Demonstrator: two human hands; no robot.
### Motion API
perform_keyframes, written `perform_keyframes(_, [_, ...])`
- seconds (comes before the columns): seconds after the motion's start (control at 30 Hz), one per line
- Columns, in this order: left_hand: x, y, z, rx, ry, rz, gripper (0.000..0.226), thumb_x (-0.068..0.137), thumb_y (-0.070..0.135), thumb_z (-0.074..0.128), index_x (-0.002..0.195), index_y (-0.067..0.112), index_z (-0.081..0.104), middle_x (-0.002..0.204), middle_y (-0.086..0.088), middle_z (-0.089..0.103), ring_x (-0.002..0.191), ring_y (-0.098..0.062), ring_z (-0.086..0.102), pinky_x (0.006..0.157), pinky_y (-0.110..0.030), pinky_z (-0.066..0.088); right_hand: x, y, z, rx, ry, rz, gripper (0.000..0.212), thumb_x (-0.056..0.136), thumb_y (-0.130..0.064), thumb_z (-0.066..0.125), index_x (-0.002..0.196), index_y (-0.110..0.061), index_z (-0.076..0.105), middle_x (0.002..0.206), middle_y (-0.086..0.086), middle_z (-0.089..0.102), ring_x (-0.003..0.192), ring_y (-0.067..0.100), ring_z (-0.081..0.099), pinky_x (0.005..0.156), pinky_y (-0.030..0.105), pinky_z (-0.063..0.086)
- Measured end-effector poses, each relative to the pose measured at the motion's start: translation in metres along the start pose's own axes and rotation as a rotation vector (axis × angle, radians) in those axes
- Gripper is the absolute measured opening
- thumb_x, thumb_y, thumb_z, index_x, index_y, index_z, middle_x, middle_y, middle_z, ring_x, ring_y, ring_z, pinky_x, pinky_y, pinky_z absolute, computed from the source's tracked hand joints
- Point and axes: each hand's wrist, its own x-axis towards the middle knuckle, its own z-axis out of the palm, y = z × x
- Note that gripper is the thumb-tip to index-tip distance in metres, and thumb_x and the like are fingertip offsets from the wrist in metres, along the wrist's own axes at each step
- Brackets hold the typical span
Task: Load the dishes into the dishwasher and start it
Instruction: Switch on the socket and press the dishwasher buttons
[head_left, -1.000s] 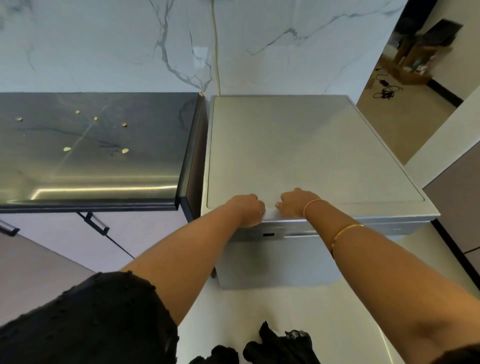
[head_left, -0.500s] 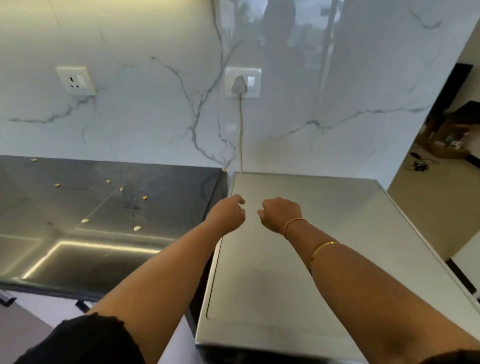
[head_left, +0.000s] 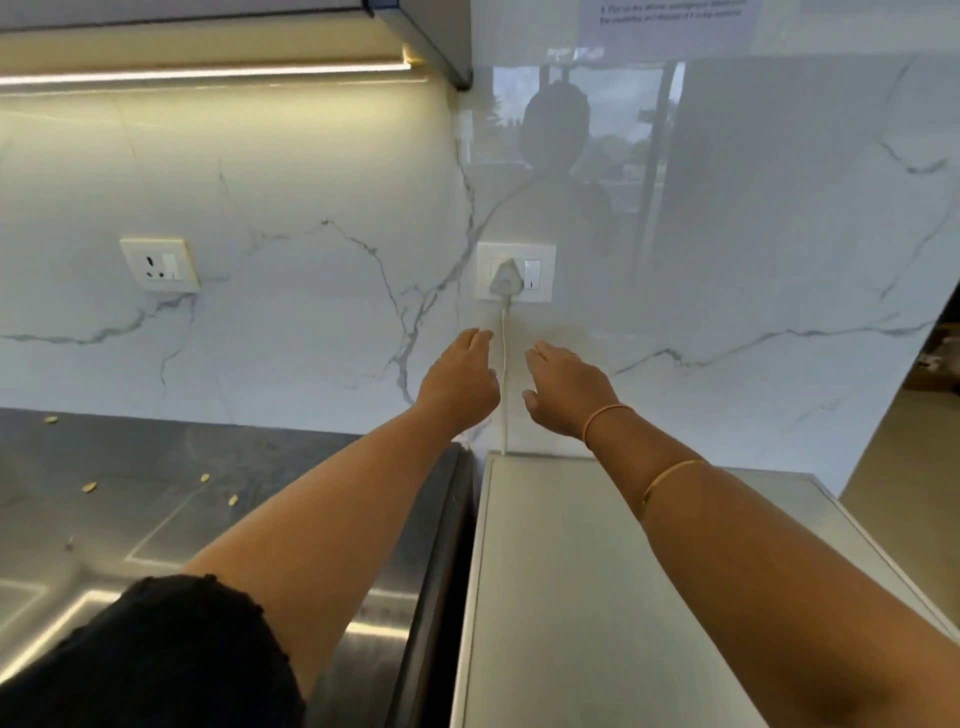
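I see no dishes anywhere. I cannot see the door of the dishwasher (head_left: 623, 597), only its flat grey top at 5 o'clock. So I guess the loading is done, but I am not sure. I think starting it is what is left.

The plug (head_left: 506, 278) sits in the wall socket (head_left: 546, 254) at 12 o'clock from my hands. My left hand (head_left: 460, 376) and right hand (head_left: 566, 389) are both open, fingers straight, held up below the socket. They hold nothing. The white cord (head_left: 504, 358) hangs between them. I cannot tell if my left hand touches it.
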Motion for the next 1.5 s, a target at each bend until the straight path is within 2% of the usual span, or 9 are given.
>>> perform_keyframes(0.13, [0.046,-0.010,-0.003,0.058,-0.053,0.079,0.068,0.094,0.015,0.043,0.150,0.010,0.005,0.158,-0.010,0.001,0.146,-0.023,0.003,0.117,-0.036,0.010,0.042,0.014,-0.006,-0.010,-0.005,0.043,0.064,0.095,-0.026,0.046,0.149,-0.009,0.016,0.158,0.006,0.009,0.140,0.027,0.026,0.107,0.041,0.037])
perform_keyframes(0.27, [0.089,-0.015,-0.002,0.164,-0.112,0.123,0.071,0.095,0.017,0.036,0.148,0.005,-0.010,0.157,-0.012,-0.014,0.145,-0.024,-0.012,0.120,-0.037,-0.001,0.076,0.028,0.004,-0.014,-0.017,0.070,0.068,0.095,-0.027,0.045,0.151,-0.012,0.008,0.159,0.002,-0.001,0.142,0.026,0.022,0.109,0.043,0.036])
perform_keyframes(0.43, [0.130,-0.026,0.014,0.175,-0.122,0.146,0.079,0.087,0.003,0.032,0.146,0.007,-0.019,0.154,-0.010,-0.024,0.143,-0.023,-0.021,0.119,-0.038,-0.007,0.109,0.045,0.026,-0.096,-0.003,0.077,0.073,0.096,-0.024,0.042,0.151,-0.012,-0.004,0.158,0.004,-0.013,0.146,0.029,0.006,0.114,0.046,0.025])
perform_keyframes(0.9, [0.167,-0.053,0.047,0.228,-0.131,0.191,0.087,0.083,-0.002,0.033,0.143,0.017,-0.026,0.154,-0.003,-0.027,0.142,-0.019,-0.023,0.116,-0.034,-0.011,0.143,0.061,0.072,-0.136,0.135,0.104,0.078,0.094,-0.017,0.049,0.150,-0.014,-0.006,0.159,0.001,-0.010,0.145,0.028,0.010,0.113,0.051,0.018])
perform_keyframes(1.03, [0.167,-0.052,0.047,0.245,-0.122,0.197,0.088,0.083,-0.001,0.035,0.144,0.016,-0.026,0.154,-0.004,-0.027,0.143,-0.019,-0.022,0.115,-0.032,-0.011,0.145,0.051,0.082,-0.162,0.167,0.189,0.083,0.078,-0.029,0.074,0.146,-0.012,0.029,0.155,0.008,0.024,0.135,0.034,0.038,0.101,0.057,0.035])
perform_keyframes(1.07, [0.167,-0.053,0.047,0.251,-0.122,0.198,0.088,0.083,-0.001,0.035,0.144,0.016,-0.026,0.154,-0.004,-0.026,0.143,-0.019,-0.022,0.115,-0.032,-0.011,0.146,0.049,0.084,-0.163,0.180,0.202,0.084,0.077,-0.031,0.075,0.146,-0.013,0.030,0.154,0.008,0.025,0.134,0.035,0.038,0.101,0.057,0.036])
perform_keyframes(1.2, [0.167,-0.052,0.044,0.267,-0.129,0.201,0.086,0.084,0.000,0.035,0.144,0.016,-0.025,0.154,-0.005,-0.026,0.143,-0.020,-0.021,0.114,-0.031,-0.011,0.150,0.048,0.091,-0.114,0.184,0.154,0.083,0.093,-0.028,0.055,0.149,-0.015,-0.004,0.158,0.007,-0.011,0.145,0.034,0.003,0.114,0.052,0.010])
perform_keyframes(1.3, [0.165,-0.050,0.041,0.293,-0.138,0.199,0.084,0.086,0.000,0.035,0.144,0.015,-0.024,0.155,-0.006,-0.024,0.144,-0.021,-0.019,0.114,-0.031,-0.010,0.145,0.050,0.089,-0.087,0.160,0.141,0.078,0.096,-0.026,0.046,0.149,-0.015,-0.011,0.156,0.005,-0.019,0.145,0.032,-0.008,0.115,0.047,0.002])
perform_keyframes(1.5, [0.163,-0.039,0.024,0.361,-0.191,0.186,0.076,0.089,0.003,0.031,0.147,0.010,-0.018,0.157,-0.010,-0.015,0.145,-0.023,-0.013,0.118,-0.037,-0.003,0.129,0.057,0.080,-0.118,0.088,0.095,0.068,0.097,-0.024,0.039,0.150,-0.009,-0.001,0.158,0.006,-0.011,0.146,0.031,0.005,0.115,0.049,0.015])
